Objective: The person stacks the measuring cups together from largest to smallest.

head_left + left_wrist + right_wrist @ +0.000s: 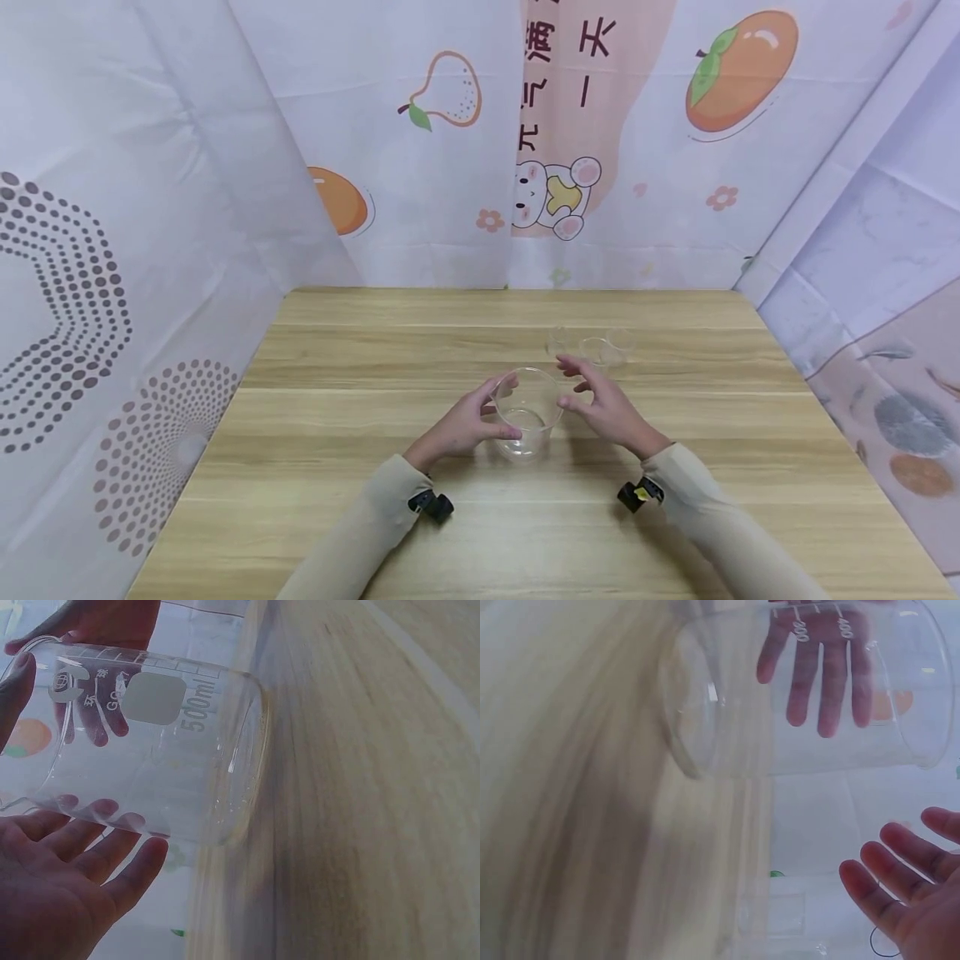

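Observation:
A clear glass beaker (527, 408), printed with 500ml in the left wrist view, stands upright over the middle of the table. Its base is at or just above the wood; I cannot tell which. My left hand (471, 421) grips it from the left, thumb on the near side and fingers round the far side. The fingers (127, 855) lie along the glass in the left wrist view. On the other side, my right hand (606, 408) is held with fingers spread, its thumb close to the rim. The right wrist view shows a gap between the right fingers (889, 889) and the beaker (810, 750).
Behind the right hand, several small clear glass vessels (596, 348) stand toward the back of the wooden table (360, 517). Printed curtains (450, 208) hang along the table's back and sides. Each wrist carries a small black camera.

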The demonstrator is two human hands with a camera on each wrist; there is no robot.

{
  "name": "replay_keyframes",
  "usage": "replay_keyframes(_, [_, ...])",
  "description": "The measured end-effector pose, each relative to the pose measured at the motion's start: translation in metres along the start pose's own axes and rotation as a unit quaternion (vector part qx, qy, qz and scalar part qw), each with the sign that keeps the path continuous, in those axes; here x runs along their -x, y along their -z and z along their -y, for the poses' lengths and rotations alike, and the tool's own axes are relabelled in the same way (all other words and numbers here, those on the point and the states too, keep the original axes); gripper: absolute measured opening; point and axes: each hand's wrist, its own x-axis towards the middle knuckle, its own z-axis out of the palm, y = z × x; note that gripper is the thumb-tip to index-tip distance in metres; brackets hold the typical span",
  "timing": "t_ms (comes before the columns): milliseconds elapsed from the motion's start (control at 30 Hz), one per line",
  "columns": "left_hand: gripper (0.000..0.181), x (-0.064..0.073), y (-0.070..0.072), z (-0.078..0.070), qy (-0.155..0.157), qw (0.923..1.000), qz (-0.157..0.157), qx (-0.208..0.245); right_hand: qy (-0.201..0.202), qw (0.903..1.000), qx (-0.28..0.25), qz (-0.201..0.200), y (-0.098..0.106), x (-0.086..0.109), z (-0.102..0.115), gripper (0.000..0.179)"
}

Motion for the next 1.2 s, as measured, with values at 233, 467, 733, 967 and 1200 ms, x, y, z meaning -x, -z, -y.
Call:
replay_keyframes(233, [0.086,0.0,-0.001,-0.003,0.0,1.0,0.006,0.007,-0.025,0.9993,0.028,-0.007,0.008,-0.005,0.004,0.056])
replay_keyframes(467, [0.085,0.0,-0.001,-0.001,0.0,1.0,0.003,0.004,-0.051,0.997,0.057,-0.009,0.014,-0.012,0.006,0.056])
replay_keyframes(733, [0.084,0.0,0.0,-0.002,0.001,1.0,0.003,0.001,-0.05,0.9944,0.089,-0.025,0.02,-0.02,0.007,0.053])
replay_keyframes(967, [0.084,0.0,0.0,0.0,0.0,1.0,0.004,0.003,-0.069,0.9899,0.12,-0.031,0.024,-0.024,0.006,0.059])
replay_keyframes(1200, [0.086,0.0,0.001,0.001,-0.004,1.0,0.006,0.001,-0.096,0.9856,0.134,-0.038,0.027,-0.027,0.006,0.062])
